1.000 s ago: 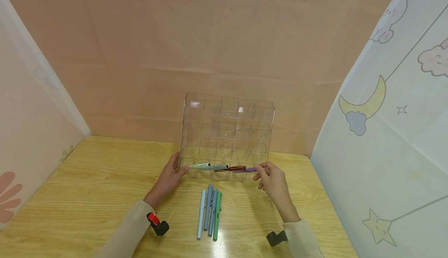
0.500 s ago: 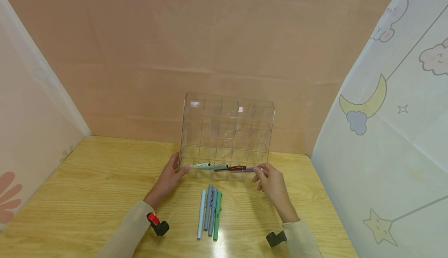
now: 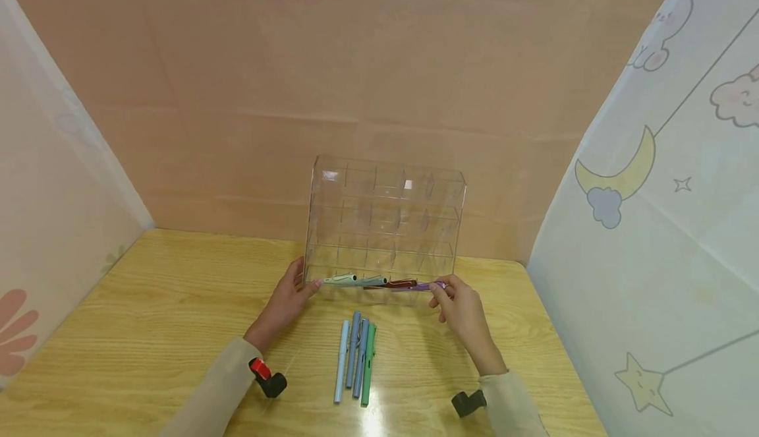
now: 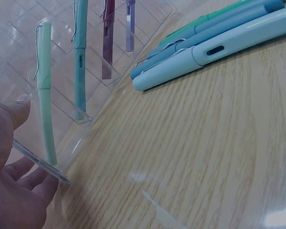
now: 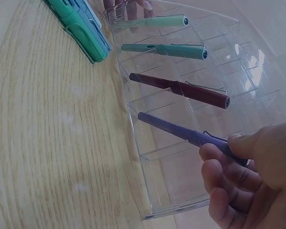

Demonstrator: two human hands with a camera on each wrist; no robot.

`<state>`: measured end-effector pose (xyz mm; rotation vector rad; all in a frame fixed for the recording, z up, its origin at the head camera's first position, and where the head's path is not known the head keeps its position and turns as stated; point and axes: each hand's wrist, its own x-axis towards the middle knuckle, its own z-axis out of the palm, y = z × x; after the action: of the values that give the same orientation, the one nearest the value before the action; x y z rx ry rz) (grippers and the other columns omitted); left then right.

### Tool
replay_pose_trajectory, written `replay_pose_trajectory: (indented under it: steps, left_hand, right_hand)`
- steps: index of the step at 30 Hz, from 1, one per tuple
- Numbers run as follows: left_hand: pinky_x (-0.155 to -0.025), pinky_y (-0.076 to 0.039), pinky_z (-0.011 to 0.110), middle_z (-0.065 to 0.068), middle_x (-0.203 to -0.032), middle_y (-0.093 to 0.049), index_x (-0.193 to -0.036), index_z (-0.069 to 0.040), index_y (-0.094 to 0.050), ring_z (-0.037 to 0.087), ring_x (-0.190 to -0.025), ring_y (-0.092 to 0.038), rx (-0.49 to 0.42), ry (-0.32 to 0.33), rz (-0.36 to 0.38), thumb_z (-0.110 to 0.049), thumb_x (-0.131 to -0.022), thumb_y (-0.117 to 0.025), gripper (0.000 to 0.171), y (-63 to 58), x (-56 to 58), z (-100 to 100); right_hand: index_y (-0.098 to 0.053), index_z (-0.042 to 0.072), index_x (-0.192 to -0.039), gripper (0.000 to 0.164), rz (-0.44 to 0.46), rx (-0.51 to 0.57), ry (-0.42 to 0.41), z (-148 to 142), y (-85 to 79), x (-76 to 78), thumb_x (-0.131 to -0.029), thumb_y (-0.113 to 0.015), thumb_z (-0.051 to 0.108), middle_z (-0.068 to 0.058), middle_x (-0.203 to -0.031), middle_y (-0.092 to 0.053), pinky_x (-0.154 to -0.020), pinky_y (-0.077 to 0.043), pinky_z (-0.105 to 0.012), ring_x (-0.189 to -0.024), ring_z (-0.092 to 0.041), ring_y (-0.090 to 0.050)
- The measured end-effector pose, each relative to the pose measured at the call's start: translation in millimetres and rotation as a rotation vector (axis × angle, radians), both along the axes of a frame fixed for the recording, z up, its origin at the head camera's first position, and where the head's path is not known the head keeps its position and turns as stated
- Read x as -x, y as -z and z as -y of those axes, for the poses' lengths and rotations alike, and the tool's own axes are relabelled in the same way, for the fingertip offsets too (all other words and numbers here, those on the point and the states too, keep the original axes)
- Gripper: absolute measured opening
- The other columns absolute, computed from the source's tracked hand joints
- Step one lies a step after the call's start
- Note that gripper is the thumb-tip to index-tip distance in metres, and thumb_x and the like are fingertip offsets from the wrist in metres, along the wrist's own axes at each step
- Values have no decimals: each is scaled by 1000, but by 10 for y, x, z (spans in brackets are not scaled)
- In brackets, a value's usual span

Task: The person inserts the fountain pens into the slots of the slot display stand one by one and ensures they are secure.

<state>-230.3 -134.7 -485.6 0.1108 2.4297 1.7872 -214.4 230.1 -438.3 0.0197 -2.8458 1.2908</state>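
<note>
A clear acrylic rack [image 3: 385,219] of small compartments stands upright at the back of the table. My left hand [image 3: 287,305] holds its lower left side, thumb in front and fingers behind the edge. My right hand [image 3: 467,315] pinches the capped end of a purple pen [image 5: 169,125] between thumb and fingers; the pen's other end sits in a front-row compartment. Alongside stand a dark red pen [image 5: 198,92], a teal pen [image 5: 183,51] and a pale green pen [image 4: 45,86], each in its own compartment of that row.
In front of the rack, a light blue pen [image 3: 340,364], two darker blue pens [image 3: 352,351] and a green pen [image 3: 367,368] lie side by side on the wooden table [image 3: 178,331]. A peach backdrop [image 3: 237,94] rises behind; patterned sheets [image 3: 670,259] flank the table.
My right fingers have shifted slightly on the purple pen, and more of its capped end shows at the fingertips. The left hand, the rack and the other pens look unmoved.
</note>
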Motion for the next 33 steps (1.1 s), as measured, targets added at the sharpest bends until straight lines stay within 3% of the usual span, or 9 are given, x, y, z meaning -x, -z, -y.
replay_pose_trajectory:
  steps: [3,11,19,25,33]
  left_hand:
    - [-128,-31,66,30,-175,-20,-169,2,-10,53,-161,-25,3,-6,-10,-26,-112,-58,79,14,3,-3]
    - [-129,-30,65,29,-175,-19,-169,0,-9,52,-161,-25,4,-11,1,-24,-112,-57,79,14,16,-13]
    - [-130,-29,64,29,-176,-18,-170,0,-9,52,-162,-25,9,-9,11,-28,-112,-57,79,6,5,-7]
    - [-130,-28,63,26,-177,-18,-170,-3,-9,50,-163,-24,9,-15,30,-28,-112,-58,80,6,4,-6]
    - [-130,-28,63,26,-177,-17,-171,-3,-8,50,-163,-23,8,-21,38,-27,-112,-57,80,11,0,-1]
  right_hand:
    - [-68,4,-125,29,12,2,6,5,-4,-1,-111,-60,29,-17,-89,-79,-42,-36,-18,-60,-39,-67]
    - [-68,5,-125,28,6,-8,9,-2,-5,12,-111,-60,28,-17,-89,-79,-43,-37,-19,-54,-25,-64]
    - [-63,2,-134,35,-13,-32,-11,-35,-18,-25,-110,-63,27,-17,-90,-78,-44,-41,-19,-58,-33,-67]
    - [-59,0,-139,42,-67,-49,-4,-84,-140,-85,-109,-64,28,-17,-91,-79,-43,-38,-19,-55,-27,-66]
    - [-62,4,-134,32,-150,-41,22,-17,-327,-213,-108,-64,23,-7,-84,-76,-43,-40,-21,-54,-15,-62]
